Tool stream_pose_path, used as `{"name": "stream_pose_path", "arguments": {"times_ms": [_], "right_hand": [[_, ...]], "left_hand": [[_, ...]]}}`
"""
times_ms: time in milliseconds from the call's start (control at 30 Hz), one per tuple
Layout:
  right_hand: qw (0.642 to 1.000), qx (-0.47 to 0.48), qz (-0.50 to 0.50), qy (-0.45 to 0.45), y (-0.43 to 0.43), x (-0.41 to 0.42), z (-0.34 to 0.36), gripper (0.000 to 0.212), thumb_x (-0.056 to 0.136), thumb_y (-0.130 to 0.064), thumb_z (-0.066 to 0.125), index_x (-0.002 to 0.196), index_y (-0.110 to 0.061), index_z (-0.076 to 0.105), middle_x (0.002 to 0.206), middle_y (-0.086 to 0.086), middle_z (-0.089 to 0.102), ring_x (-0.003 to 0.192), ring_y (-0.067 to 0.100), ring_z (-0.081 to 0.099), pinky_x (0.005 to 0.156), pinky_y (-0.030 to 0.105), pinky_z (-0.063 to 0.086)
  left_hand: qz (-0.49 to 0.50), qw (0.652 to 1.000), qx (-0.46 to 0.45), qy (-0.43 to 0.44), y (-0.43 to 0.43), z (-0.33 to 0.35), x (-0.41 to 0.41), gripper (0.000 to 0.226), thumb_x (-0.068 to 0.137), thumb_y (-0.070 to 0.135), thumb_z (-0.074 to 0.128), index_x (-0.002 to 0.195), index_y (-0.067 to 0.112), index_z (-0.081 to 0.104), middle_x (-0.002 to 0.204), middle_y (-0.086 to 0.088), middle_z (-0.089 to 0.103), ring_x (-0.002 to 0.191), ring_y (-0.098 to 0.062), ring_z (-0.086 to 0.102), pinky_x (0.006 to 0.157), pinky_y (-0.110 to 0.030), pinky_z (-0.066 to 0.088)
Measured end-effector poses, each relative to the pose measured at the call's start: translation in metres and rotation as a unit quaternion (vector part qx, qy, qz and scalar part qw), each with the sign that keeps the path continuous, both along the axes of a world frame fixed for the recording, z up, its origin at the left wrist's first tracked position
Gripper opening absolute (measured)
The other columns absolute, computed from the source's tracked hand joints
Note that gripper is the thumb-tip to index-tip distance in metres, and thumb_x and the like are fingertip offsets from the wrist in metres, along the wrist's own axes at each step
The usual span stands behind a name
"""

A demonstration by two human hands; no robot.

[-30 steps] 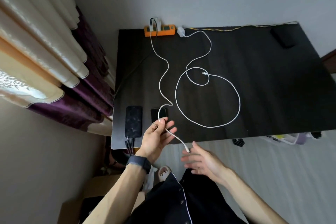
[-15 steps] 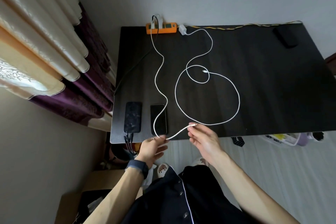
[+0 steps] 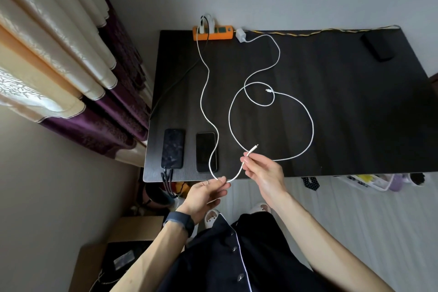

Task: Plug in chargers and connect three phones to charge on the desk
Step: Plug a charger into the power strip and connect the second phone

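Black on black makes the far right corner of the desk (image 3: 331, 114) hard to read: a flat dark object (image 3: 379, 46) lies there, and whether it is a phone cannot be told. The desk's right end is cut off by the frame edge. Black leads (image 3: 167, 179) hang from the near end of the left phone (image 3: 173, 148) over the desk edge, their lower ends lost in shadow. The desk stands against a grey wall, with cream and purple curtains (image 3: 71, 59) to its left. An orange power strip (image 3: 212, 32) sits at the back edge; a white charger (image 3: 240, 35) lies just beside it, and its looped cable (image 3: 311, 125) ends mid-desk. The held cable (image 3: 204, 92) runs from the power strip, across the right phone (image 3: 205, 152) and off the near edge. The left hand (image 3: 203, 194) pinches it between thumb and fingertips just past that edge; the right hand (image 3: 263, 170) pinches it close behind the plug (image 3: 254, 147), which points up over the desk near the right phone. A cardboard box (image 3: 135, 229) on the floor stands open, its contents too dim to identify. A pale tray (image 3: 379, 184) below the desk's near edge holds yellow and purple items, mostly hidden.
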State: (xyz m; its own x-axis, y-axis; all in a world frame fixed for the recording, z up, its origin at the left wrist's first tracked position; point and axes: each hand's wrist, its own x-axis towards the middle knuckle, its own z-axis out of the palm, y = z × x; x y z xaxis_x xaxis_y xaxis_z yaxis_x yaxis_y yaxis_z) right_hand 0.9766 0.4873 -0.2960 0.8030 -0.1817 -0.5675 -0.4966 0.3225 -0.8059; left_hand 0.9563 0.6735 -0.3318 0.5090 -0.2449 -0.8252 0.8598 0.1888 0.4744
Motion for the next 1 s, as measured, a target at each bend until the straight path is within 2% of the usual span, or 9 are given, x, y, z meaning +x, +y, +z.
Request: {"name": "stream_pose_path", "arguments": {"times_ms": [133, 267, 400, 467, 533, 600, 667, 767, 1000], "right_hand": [[0.998, -0.046, 0.032, 0.010, -0.007, 0.000, -0.001, 0.015, 0.095, -0.016, 0.067, 0.108, -0.020, 0.075, 0.097, -0.005, 0.079, 0.079, 0.002, 0.065, 0.067, 0.020, 0.052], [0.998, -0.045, 0.044, 0.032, -0.010, -0.003, -0.004, 0.019, 0.099, -0.011, 0.061, 0.104, -0.021, 0.076, 0.094, -0.004, 0.076, 0.081, 0.007, 0.061, 0.068, 0.024, 0.050], [0.994, -0.081, 0.049, 0.049, -0.015, -0.007, -0.007, 0.020, 0.100, -0.008, 0.058, 0.104, -0.014, 0.076, 0.087, -0.002, 0.070, 0.077, 0.009, 0.062, 0.068, 0.025, 0.050], [0.989, -0.128, 0.052, 0.055, -0.021, -0.012, -0.010, 0.021, 0.099, -0.005, 0.055, 0.101, -0.010, 0.075, 0.080, -0.001, 0.066, 0.072, 0.011, 0.060, 0.065, 0.024, 0.049], [0.980, -0.181, 0.064, 0.049, -0.027, -0.020, -0.013, 0.022, 0.097, -0.002, 0.054, 0.091, -0.009, 0.074, 0.070, 0.000, 0.061, 0.066, 0.013, 0.056, 0.061, 0.023, 0.045], [0.964, -0.242, 0.098, 0.046, -0.032, -0.028, -0.016, 0.024, 0.096, -0.004, 0.054, 0.084, -0.014, 0.073, 0.065, -0.003, 0.058, 0.064, 0.015, 0.053, 0.061, 0.029, 0.044], [0.943, -0.294, 0.142, 0.058, -0.035, -0.037, -0.018, 0.023, 0.097, -0.010, 0.054, 0.085, -0.017, 0.071, 0.066, -0.012, 0.063, 0.065, 0.015, 0.055, 0.065, 0.034, 0.047], [0.919, -0.335, 0.197, 0.063, -0.038, -0.047, -0.022, 0.018, 0.098, -0.016, 0.055, 0.089, -0.015, 0.070, 0.070, -0.021, 0.067, 0.068, 0.005, 0.060, 0.068, 0.020, 0.046], [0.910, -0.335, 0.234, 0.077, -0.040, -0.050, -0.034, 0.022, 0.097, -0.030, 0.059, 0.086, -0.014, 0.070, 0.076, -0.004, 0.071, 0.075, 0.017, 0.063, 0.079, 0.030, 0.045]], "left_hand": [[-0.053, 0.998, -0.028, 0.004, -0.001, -0.003, -0.002, 0.031, 0.076, 0.038, 0.080, 0.103, 0.023, 0.077, 0.115, 0.001, 0.076, 0.099, -0.011, 0.070, 0.088, -0.031, 0.044], [-0.073, 0.997, -0.015, 0.013, 0.006, -0.013, 0.000, 0.039, 0.084, 0.042, 0.070, 0.117, 0.021, 0.071, 0.116, 0.004, 0.075, 0.110, -0.019, 0.068, 0.092, -0.035, 0.046], [-0.005, 0.993, 0.119, -0.008, 0.016, -0.027, 0.020, 0.043, 0.074, 0.027, 0.069, 0.115, 0.011, 0.069, 0.111, -0.008, 0.071, 0.094, -0.022, 0.064, 0.070, -0.032, 0.047], [-0.020, 0.971, 0.235, -0.040, 0.019, -0.034, 0.037, 0.055, 0.071, 0.024, 0.071, 0.118, -0.004, 0.063, 0.104, -0.020, 0.064, 0.091, -0.032, 0.061, 0.068, -0.036, 0.050], [-0.078, 0.934, 0.341, -0.072, 0.020, -0.042, 0.052, 0.057, 0.080, 0.022, 0.073, 0.129, -0.002, 0.055, 0.125, -0.023, 0.061, 0.113, -0.037, 0.059, 0.096, -0.044, 0.051], [-0.122, 0.904, 0.396, -0.104, 0.016, -0.045, 0.064, 0.064, 0.083, 0.027, 0.073, 0.138, 0.008, 0.047, 0.138, -0.018, 0.050, 0.125, -0.034, 0.051, 0.109, -0.040, 0.042], [-0.167, 0.872, 0.441, -0.132, 0.007, -0.045, 0.076, 0.072, 0.084, 0.035, 0.073, 0.145, 0.014, 0.040, 0.143, -0.019, 0.042, 0.131, -0.037, 0.043, 0.112, -0.042, 0.037], [-0.231, 0.820, 0.498, -0.162, -0.012, -0.049, 0.091, 0.082, 0.084, 0.044, 0.072, 0.151, 0.019, 0.030, 0.147, -0.018, 0.033, 0.136, -0.040, 0.031, 0.109, -0.050, 0.035], [-0.299, 0.760, 0.557, -0.150, -0.031, -0.061, 0.098, 0.095, 0.081, 0.035, 0.077, 0.154, 0.023, 0.019, 0.147, -0.019, 0.027, 0.133, -0.042, 0.028, 0.103, -0.054, 0.040]]}}
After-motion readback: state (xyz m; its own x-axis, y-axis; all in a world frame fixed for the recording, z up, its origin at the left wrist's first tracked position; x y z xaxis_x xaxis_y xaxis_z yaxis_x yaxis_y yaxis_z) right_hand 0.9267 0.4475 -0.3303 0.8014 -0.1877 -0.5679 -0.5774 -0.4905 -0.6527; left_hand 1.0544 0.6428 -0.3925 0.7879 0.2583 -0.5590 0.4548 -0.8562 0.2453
